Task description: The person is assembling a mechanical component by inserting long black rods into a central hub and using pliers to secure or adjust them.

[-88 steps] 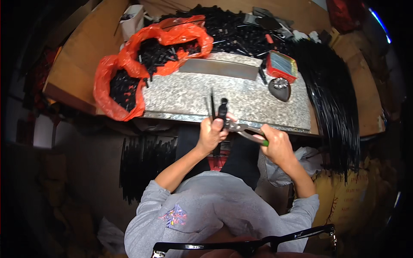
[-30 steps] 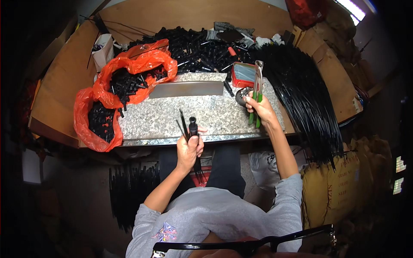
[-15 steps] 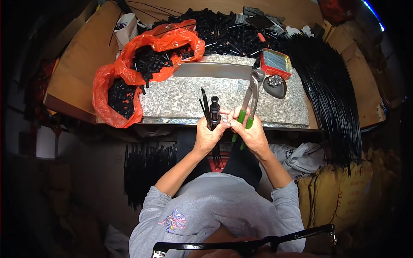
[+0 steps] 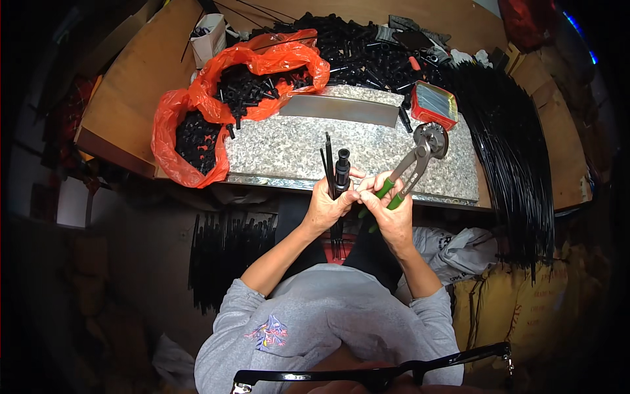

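Upright in my left hand [image 4: 328, 209] is a bundle of thin black rods [image 4: 327, 154] with a black tubular fitting [image 4: 342, 164] that has a ringed collar. Its lower ends hang below the hand, over my lap. Pincers [image 4: 418, 157] with green handles rest in my right hand [image 4: 396, 220], their head slanting up and right. Behind that head, a dark dish of small shiny metal pieces [image 4: 438, 127] is mostly hidden. Both hands are closed, thumb and finger tips meeting beside the fitting. Anything tiny pinched between them is too small to make out.
Two orange plastic bags [image 4: 167, 141] of small black parts lie left on the speckled stone slab [image 4: 262, 150]. A metal strip [image 4: 341, 110] and a red tin [image 4: 434, 105] sit further back. Black parts [image 4: 348, 46] heap behind; long black rods [image 4: 505, 151] drape over the right edge.
The pincers' head has swung right and now covers most of the dish. My hands stay together, holding the same things. The whole view has shifted slightly.
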`<move>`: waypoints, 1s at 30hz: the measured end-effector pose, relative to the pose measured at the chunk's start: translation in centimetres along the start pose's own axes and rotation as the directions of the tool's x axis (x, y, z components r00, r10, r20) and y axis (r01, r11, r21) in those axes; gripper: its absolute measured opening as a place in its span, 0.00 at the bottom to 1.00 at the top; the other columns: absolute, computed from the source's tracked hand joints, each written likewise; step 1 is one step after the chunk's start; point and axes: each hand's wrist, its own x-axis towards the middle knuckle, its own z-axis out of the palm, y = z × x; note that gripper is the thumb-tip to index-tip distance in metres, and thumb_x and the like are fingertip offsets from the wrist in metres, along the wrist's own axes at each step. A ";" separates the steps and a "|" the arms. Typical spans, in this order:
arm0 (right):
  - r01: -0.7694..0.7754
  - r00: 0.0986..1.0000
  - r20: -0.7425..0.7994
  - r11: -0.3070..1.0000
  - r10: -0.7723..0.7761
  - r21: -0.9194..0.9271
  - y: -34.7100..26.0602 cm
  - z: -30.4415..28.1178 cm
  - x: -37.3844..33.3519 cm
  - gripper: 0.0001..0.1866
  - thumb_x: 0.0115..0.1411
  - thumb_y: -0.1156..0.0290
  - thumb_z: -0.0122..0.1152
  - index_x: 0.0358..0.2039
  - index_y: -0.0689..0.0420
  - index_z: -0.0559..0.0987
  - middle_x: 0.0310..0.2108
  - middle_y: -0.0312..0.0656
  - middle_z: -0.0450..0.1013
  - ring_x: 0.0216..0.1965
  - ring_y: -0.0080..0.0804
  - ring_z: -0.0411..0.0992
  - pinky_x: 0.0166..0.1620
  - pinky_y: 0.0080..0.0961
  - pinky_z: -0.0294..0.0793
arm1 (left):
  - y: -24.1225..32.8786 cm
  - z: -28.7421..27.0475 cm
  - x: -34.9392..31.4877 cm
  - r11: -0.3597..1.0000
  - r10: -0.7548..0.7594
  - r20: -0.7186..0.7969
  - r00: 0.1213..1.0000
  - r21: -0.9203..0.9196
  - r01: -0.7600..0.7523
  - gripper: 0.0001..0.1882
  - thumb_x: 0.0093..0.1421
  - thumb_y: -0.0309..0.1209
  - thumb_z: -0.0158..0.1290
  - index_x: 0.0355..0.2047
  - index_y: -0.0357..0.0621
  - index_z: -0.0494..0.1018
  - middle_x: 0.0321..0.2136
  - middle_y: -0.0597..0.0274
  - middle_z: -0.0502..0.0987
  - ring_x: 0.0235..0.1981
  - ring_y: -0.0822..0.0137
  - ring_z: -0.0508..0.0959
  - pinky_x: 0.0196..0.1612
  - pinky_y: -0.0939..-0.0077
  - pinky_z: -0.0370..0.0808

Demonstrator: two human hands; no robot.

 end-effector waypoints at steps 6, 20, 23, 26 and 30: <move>0.004 0.999 -0.051 1.000 -0.003 0.027 0.4 1.8 0.4 0.10 0.56 0.85 0.49 0.33 0.60 0.59 0.29 0.43 0.66 0.26 0.27 0.71 0.26 0.21 0.77 | 0.4 0.1 -0.4 0.995 0.037 0.009 0.999 -0.091 -0.036 0.35 0.57 0.57 0.42 0.47 0.33 0.63 0.17 0.72 0.63 0.14 0.84 0.59 0.15 0.90 0.56; 0.003 0.992 -0.126 0.994 0.010 0.109 1.4 3.0 0.9 0.09 0.56 0.84 0.50 0.31 0.60 0.60 0.30 0.44 0.67 0.25 0.28 0.73 0.23 0.20 0.77 | 0.7 -0.4 -0.6 0.999 0.013 -0.103 0.995 -0.046 -0.017 0.35 0.58 0.57 0.39 0.49 0.33 0.63 0.19 0.72 0.63 0.14 0.85 0.59 0.15 0.91 0.57; -0.003 0.993 -0.114 0.997 0.013 0.082 1.6 2.8 1.0 0.09 0.56 0.84 0.50 0.31 0.60 0.60 0.29 0.44 0.67 0.24 0.28 0.73 0.23 0.20 0.77 | 0.5 -0.5 -0.6 0.998 0.012 -0.103 0.995 -0.057 -0.018 0.35 0.58 0.56 0.40 0.49 0.34 0.63 0.20 0.72 0.63 0.15 0.86 0.59 0.15 0.91 0.57; -0.014 0.994 -0.105 0.998 0.021 0.069 1.6 2.6 1.0 0.10 0.56 0.83 0.50 0.32 0.60 0.60 0.29 0.45 0.68 0.24 0.29 0.73 0.23 0.20 0.76 | 0.4 -0.4 -0.6 0.996 0.029 -0.100 0.995 -0.076 -0.037 0.35 0.58 0.56 0.41 0.49 0.34 0.63 0.21 0.71 0.63 0.15 0.86 0.60 0.15 0.91 0.57; -0.002 0.995 -0.098 0.998 0.008 0.060 1.5 2.6 1.0 0.10 0.56 0.82 0.51 0.32 0.59 0.59 0.29 0.45 0.68 0.23 0.30 0.73 0.23 0.21 0.76 | 0.5 -0.4 -0.6 0.996 0.025 -0.098 0.995 -0.082 -0.033 0.34 0.58 0.56 0.41 0.49 0.34 0.63 0.22 0.71 0.63 0.16 0.86 0.60 0.15 0.91 0.57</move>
